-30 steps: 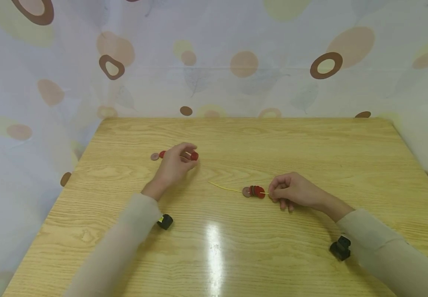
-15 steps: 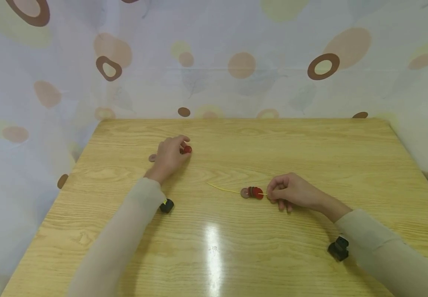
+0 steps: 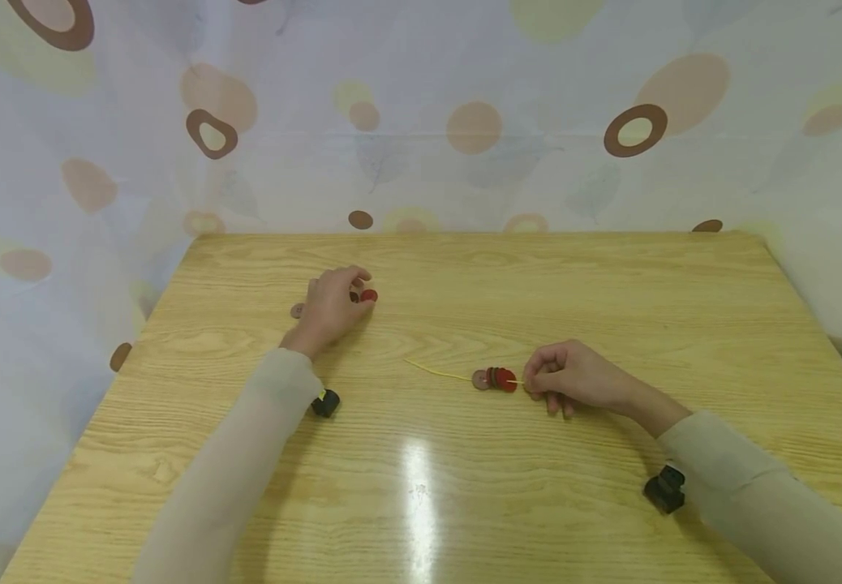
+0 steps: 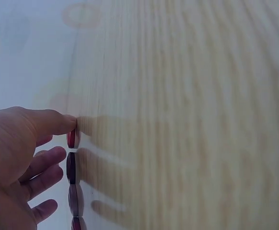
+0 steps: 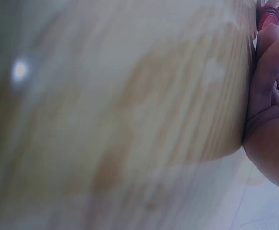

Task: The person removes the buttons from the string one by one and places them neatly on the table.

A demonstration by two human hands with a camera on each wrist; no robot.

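In the head view my left hand (image 3: 333,300) is over a row of buttons at the table's back left. Its thumb touches the edge of a red button (image 3: 369,296) that lies flat at the row's end. A dark button (image 4: 71,167) and more buttons follow in line in the left wrist view. A pinkish button (image 3: 298,311) shows past the hand at the other end. My right hand (image 3: 582,377) pinches a yellow string (image 3: 436,372) between thumb and forefinger. Several threaded buttons (image 3: 496,379), red, dark and pinkish, sit on the string beside the fingertips.
The wooden table (image 3: 421,308) backs onto a patterned curtain (image 3: 406,105). A black wrist camera (image 3: 326,403) hangs by the left sleeve, and another black camera (image 3: 665,489) by the right sleeve. The string's free end points left across the table.
My left hand has moved back and slightly left, bringing the red button down to the end of the row. The right hand and the threaded buttons have stayed nearly still.
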